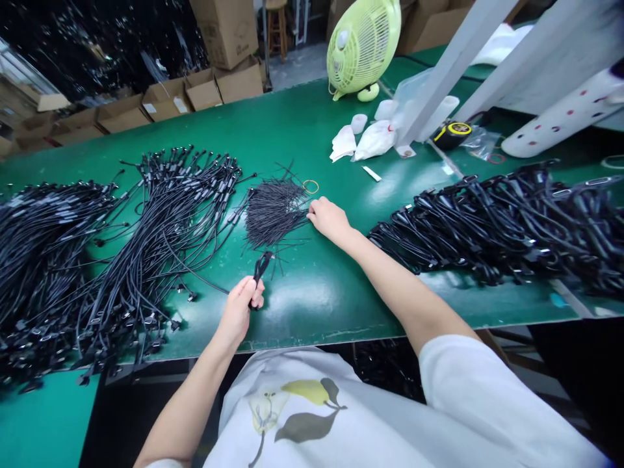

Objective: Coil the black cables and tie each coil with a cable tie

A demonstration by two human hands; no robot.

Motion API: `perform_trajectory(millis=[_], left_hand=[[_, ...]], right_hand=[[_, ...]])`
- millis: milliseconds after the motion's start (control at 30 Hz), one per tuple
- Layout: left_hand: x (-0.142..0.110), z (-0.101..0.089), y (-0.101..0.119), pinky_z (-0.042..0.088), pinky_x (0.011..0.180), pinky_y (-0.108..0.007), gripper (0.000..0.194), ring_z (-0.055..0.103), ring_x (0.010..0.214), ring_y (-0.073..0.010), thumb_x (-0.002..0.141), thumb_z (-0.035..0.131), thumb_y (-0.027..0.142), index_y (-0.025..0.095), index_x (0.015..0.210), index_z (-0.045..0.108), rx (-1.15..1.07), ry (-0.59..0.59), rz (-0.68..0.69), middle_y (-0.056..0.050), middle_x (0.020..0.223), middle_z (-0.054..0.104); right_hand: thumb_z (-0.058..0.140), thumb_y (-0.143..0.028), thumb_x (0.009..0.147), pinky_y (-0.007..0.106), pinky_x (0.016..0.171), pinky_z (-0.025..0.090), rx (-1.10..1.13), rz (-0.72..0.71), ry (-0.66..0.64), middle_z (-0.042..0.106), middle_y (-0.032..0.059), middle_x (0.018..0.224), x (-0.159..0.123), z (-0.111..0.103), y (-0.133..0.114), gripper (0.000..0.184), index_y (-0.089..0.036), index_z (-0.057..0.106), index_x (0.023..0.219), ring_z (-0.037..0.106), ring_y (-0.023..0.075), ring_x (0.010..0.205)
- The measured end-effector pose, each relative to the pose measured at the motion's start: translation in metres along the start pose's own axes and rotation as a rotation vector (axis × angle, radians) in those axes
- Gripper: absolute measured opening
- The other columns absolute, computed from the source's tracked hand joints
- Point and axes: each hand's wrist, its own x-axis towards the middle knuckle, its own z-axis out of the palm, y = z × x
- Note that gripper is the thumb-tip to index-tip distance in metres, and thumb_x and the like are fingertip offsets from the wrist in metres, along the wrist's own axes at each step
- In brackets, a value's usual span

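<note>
My left hand (242,300) is closed around a folded black cable (262,268), whose looped end sticks up above the fingers. Beyond it lies a heap of thin black twist ties (273,211). At the right edge of that heap, my right hand (329,220) has its fingertips pinched together by the tie ends; whether a tie is between them is too small to make out. A yellow rubber band (311,186) rests just above the right fingers. Loose black cables (160,221) with plugs spread to the left, and folded cable bundles (468,227) are piled to the right.
On the green table (219,123) stand a green fan (363,49), white tape rolls (359,123) and a tape measure (452,134). A slanting white post (448,71) rises at the right. Cardboard boxes (166,99) line the far edge. Another cable heap (43,247) covers the far left.
</note>
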Motion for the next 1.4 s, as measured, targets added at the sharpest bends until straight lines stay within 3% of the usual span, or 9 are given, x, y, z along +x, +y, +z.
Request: perform_trajectory(millis=[133,333,533,667,800,933,1167,1267,1400], left_hand=[[-0.004,0.003,0.006,0.032,0.052,-0.021,0.034,0.033,0.050,-0.0056,0.077,0.070,0.045,0.013,0.076,0.058,-0.154,0.034,-0.036,0.006,0.057,0.038],[-0.008,0.011,0.003,0.030,0.049,-0.020,0.040,0.031,0.048,-0.0051,0.074,0.073,0.043,0.012,0.098,0.061,-0.258,0.016,-0.074,0.007,0.057,0.038],[-0.009,0.022,0.002,0.033,0.052,-0.021,0.045,0.032,0.050,-0.0068,0.079,0.069,0.044,0.014,0.111,0.061,-0.243,-0.040,0.026,0.007,0.058,0.038],[-0.008,0.009,-0.013,0.039,0.060,-0.023,0.034,0.043,0.058,-0.0100,0.086,0.060,0.037,0.015,0.111,0.066,0.068,0.067,0.202,0.003,0.064,0.051],[-0.009,-0.006,-0.017,0.042,0.066,-0.026,0.034,0.052,0.067,-0.0141,0.084,0.059,0.026,0.022,0.116,0.067,0.331,0.117,0.253,-0.002,0.084,0.066],[-0.014,-0.018,-0.011,0.039,0.060,-0.025,0.033,0.048,0.059,-0.0144,0.082,0.058,0.025,0.019,0.111,0.070,0.388,0.022,0.173,0.001,0.062,0.058],[-0.019,-0.026,-0.018,0.031,0.050,-0.022,0.079,0.039,0.046,-0.0080,0.076,0.065,0.040,0.005,0.142,0.038,0.051,-0.112,-0.063,0.009,0.053,0.044],[-0.023,-0.021,-0.019,0.032,0.051,-0.022,0.069,0.039,0.047,-0.0075,0.077,0.064,0.037,0.008,0.137,0.045,0.082,-0.122,-0.060,0.008,0.055,0.045],[-0.023,-0.011,-0.016,0.037,0.059,-0.024,0.045,0.045,0.058,-0.0103,0.081,0.061,0.029,0.014,0.123,0.060,0.114,0.026,0.015,0.002,0.065,0.057]], right_hand=[[0.038,-0.019,0.092,0.031,0.069,0.035,-0.058,-0.021,0.002,0.059,0.0155,0.102,0.002,0.007,0.005,0.024,-0.012,0.060,0.099,0.052,0.0228,0.087],[0.039,-0.025,0.092,0.034,0.076,0.037,0.139,-0.081,0.167,0.060,0.0139,0.096,-0.045,-0.011,-0.011,0.021,-0.015,0.058,0.094,0.052,0.0240,0.087],[0.045,-0.034,0.092,0.025,0.060,0.040,0.901,-0.291,-0.281,0.060,-0.0007,0.074,-0.124,-0.004,-0.085,0.019,-0.019,0.056,0.090,0.051,0.0122,0.062],[0.041,-0.026,0.095,0.029,0.067,0.040,0.522,-0.471,-0.093,0.061,0.0055,0.079,-0.146,-0.001,-0.105,0.023,-0.016,0.060,0.087,0.053,0.0152,0.071],[0.029,-0.014,0.096,0.036,0.076,0.040,0.099,-0.890,0.015,0.064,0.0132,0.096,-0.139,-0.010,-0.107,0.034,-0.013,0.063,0.095,0.055,0.0209,0.088],[0.029,-0.011,0.095,0.039,0.083,0.041,0.005,-1.192,0.004,0.062,0.0142,0.109,-0.127,-0.020,-0.111,0.034,-0.014,0.062,0.106,0.053,0.0240,0.102],[0.028,-0.006,0.091,0.038,0.068,0.041,-0.216,-1.361,-0.002,0.060,0.0121,0.086,-0.131,-0.033,-0.123,0.039,-0.016,0.065,0.098,0.051,0.0230,0.079],[0.026,-0.001,0.085,0.038,0.060,0.038,-0.170,-1.354,-0.055,0.056,0.0113,0.073,-0.135,-0.032,-0.125,0.043,-0.019,0.066,0.081,0.047,0.0235,0.070],[0.026,-0.003,0.083,0.037,0.057,0.034,-0.231,-1.191,-0.118,0.057,0.0130,0.068,-0.130,-0.031,-0.133,0.042,-0.018,0.065,0.075,0.047,0.0238,0.065]])
